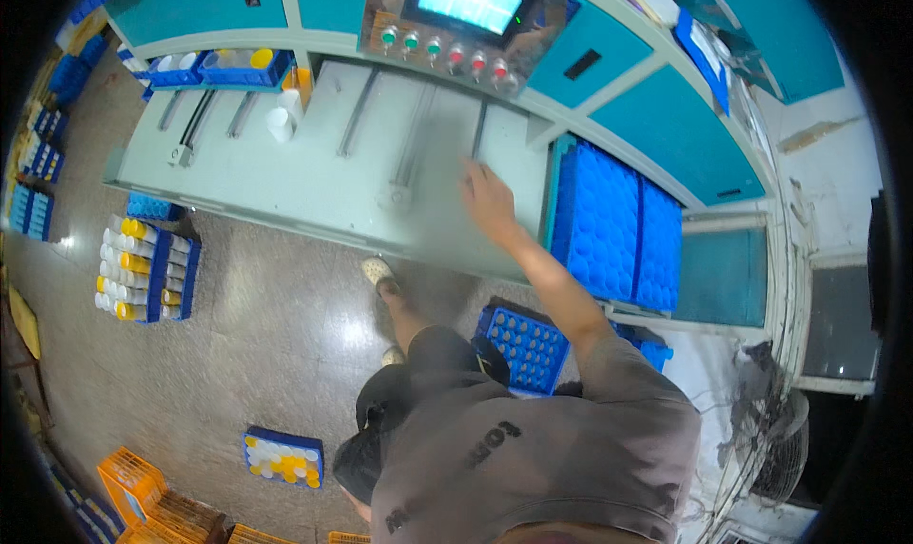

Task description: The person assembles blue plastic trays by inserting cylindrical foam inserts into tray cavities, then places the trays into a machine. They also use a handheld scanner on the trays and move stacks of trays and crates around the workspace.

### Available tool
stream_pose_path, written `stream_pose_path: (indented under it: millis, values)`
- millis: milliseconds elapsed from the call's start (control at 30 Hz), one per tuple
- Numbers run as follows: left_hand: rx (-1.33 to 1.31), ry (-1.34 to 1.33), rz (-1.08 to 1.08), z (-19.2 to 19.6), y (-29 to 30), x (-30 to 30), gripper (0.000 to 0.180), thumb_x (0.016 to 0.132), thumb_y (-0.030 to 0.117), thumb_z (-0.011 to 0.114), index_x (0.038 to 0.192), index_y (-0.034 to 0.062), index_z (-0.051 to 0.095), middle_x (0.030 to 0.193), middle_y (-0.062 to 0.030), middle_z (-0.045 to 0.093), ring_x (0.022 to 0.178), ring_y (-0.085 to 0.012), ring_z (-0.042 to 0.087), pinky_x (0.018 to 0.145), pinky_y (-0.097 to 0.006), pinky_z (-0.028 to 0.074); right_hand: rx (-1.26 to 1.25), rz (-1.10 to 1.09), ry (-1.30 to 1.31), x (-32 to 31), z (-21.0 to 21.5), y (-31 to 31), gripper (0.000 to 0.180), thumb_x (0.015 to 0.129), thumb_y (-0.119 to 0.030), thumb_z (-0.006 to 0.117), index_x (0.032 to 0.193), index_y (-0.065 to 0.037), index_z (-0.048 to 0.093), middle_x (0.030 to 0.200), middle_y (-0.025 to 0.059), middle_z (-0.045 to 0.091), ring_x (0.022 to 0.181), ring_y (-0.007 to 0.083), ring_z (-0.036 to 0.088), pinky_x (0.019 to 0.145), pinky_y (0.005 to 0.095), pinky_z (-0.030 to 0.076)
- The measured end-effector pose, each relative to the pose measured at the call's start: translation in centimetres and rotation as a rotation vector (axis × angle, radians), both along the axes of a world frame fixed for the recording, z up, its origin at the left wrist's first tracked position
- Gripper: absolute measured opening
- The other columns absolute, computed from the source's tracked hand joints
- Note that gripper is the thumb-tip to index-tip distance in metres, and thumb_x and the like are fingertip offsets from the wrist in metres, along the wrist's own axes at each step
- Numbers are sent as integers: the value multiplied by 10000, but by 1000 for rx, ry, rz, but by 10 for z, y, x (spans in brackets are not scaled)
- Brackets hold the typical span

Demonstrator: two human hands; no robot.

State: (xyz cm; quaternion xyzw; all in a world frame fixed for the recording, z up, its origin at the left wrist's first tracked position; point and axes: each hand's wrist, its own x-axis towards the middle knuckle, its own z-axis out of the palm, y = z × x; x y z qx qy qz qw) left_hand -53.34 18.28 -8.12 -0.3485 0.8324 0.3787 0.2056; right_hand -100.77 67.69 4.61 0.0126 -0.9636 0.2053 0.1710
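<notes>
My right hand [490, 202] reaches out over the pale machine bed [285, 187], its fingers loosely apart and holding nothing that I can see. It is nearest to a dark slot [479, 130] in the bed. A blurred rail [415, 135] runs just left of the hand. Of my left arm only a sliver of skin shows by my hip at the lower edge; that hand's fingers are hidden. White cups [281, 121] stand on the bed further left. Above the bed, a control panel [442, 59] carries a lit screen [466, 2] and green and red buttons.
Blue trays [609, 225] stand upright at the machine's right end. A blue crate [525, 346] with round cells sits on the floor beside my legs. Left are a rack of white and yellow cups [143, 268], a filled crate [283, 456] and orange crates [133, 477]. A fan [770, 444] stands right.
</notes>
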Motion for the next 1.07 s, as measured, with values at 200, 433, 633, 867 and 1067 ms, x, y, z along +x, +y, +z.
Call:
stream_pose_path:
  millis: [200, 433, 633, 867, 1067]
  values:
    - [-295, 251, -333, 42, -12, -60, 604, 941, 466, 548, 1303, -17, 585, 1321, -262, 581, 1240, -413, 526, 1039, -424, 424, 512, -136, -35, -206, 24, 1, 761, 869, -225, 653, 1539, -106, 312, 924, 130, 653, 759, 280, 659, 643, 424, 519]
    - [207, -9, 270, 153, 30, -213, 608, 997, 407, 503, 1401, -48, 487, 1453, -244, 478, 1343, -333, 459, 1113, -390, 342, 670, -306, -251, -240, 6, -3, 844, 830, -195, 617, 1557, -34, 221, 726, 91, 663, 648, 236, 681, 618, 405, 523]
    - [394, -115, 463, 231, 20, -321, 739, 989, 461, 558, 1488, -47, 358, 1511, -255, 398, 1397, -323, 403, 1161, -377, 311, 294, -207, -318, -221, 37, -47, 836, 908, -340, 651, 1533, 12, 222, 845, 141, 721, 733, 345, 697, 689, 451, 539]
    - [132, -176, 28, 203, -81, -375, 674, 926, 550, 618, 1284, -22, 610, 1353, -275, 561, 1290, -376, 523, 1093, -400, 375, -147, 251, -496, -163, 91, -164, 453, 931, -138, 657, 1361, -40, 555, 976, 96, 711, 881, 170, 676, 770, 318, 534]
    - [301, -103, 72, 192, -120, -400, 705, 968, 604, 498, 1302, -11, 586, 1371, -265, 540, 1274, -380, 505, 1093, -403, 354, -427, 601, 126, -160, 201, -258, 419, 930, -99, 642, 1343, -72, 580, 1315, 140, 595, 1176, 306, 601, 917, 414, 533]
